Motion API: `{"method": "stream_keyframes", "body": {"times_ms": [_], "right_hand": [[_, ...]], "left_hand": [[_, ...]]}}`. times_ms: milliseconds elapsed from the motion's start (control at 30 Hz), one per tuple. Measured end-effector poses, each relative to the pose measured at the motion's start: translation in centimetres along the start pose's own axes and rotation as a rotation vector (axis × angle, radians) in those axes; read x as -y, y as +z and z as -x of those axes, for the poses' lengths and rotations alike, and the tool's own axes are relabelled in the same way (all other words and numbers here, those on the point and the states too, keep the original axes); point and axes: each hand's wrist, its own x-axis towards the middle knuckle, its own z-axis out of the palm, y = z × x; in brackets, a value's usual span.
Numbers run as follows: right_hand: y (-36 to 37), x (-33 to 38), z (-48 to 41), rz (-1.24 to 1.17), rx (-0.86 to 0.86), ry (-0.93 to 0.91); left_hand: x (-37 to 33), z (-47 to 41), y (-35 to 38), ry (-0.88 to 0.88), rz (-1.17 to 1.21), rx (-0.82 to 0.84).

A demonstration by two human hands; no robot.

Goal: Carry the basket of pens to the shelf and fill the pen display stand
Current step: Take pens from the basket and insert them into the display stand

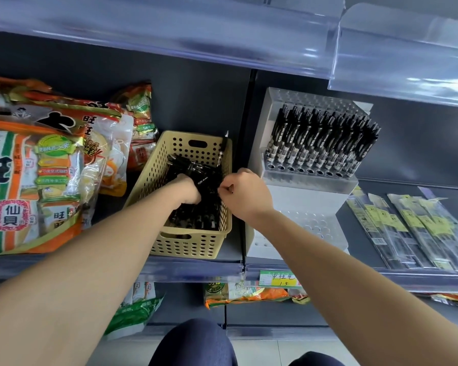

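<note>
Beige perforated basket [191, 245], black pens [196, 217] inside; clear tiered stand [302, 196] beside, part-filled.

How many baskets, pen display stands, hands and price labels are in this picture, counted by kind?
Basket: 1
Pen display stand: 1
Hands: 2, left hand and right hand, both holding pens
Price label: 1
Total: 5

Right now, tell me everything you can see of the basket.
The basket is tan plastic, rectangular, its walls dotted with round holes, a slot handle in each short end. It sits on the shelf between snack bags and the stand. Black pens lie inside; one leans in the far right corner. The left hand grips pens inside it; the right hand pinches one above the right rim.
</note>
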Motion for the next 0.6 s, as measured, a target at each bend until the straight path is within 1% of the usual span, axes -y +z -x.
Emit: {"method": "stream_keyframes", "body": {"times_ms": [100,167,233,267,333,400,467,600], "right_hand": [[-0.1,0.0,0.0,-0.013,0.009,0.001],[-0.2,-0.1,-0.1,-0.019,0.018,-0.001],[-0.1,-0.1,-0.1,-0.018,0.023,-0.007],[-0.1,-0.2,-0.2,-0.015,0.025,-0.011],[0.1,-0.2,-0.3,-0.019,0.025,-0.015],[0.2,-0.2,-0.3,-0.024,0.022,-0.013],[0.3,-0.2,-0.3,-0.024,0.017,-0.015],[0.2,-0.2,-0.3,-0.034,0.011,-0.022]], "left_hand": [[-0.6,0.0,0.5,0.051,-0.008,0.008],[-1.1,0.2,1.0,0.016,-0.023,-0.008],[-1.4,-0.2,1.5,-0.042,-0.016,0.026],[-1.5,-1.0,1.9,-0.047,0.029,0.046],[-1.3,-1.8,1.9,-0.064,0.023,0.067],[-1.2,-1.3,1.6,-0.050,0.022,0.050],[-1.0,-0.6,1.0,0.003,0.032,0.021],[-0.7,-0.6,0.4,-0.003,0.160,-0.027]]}}
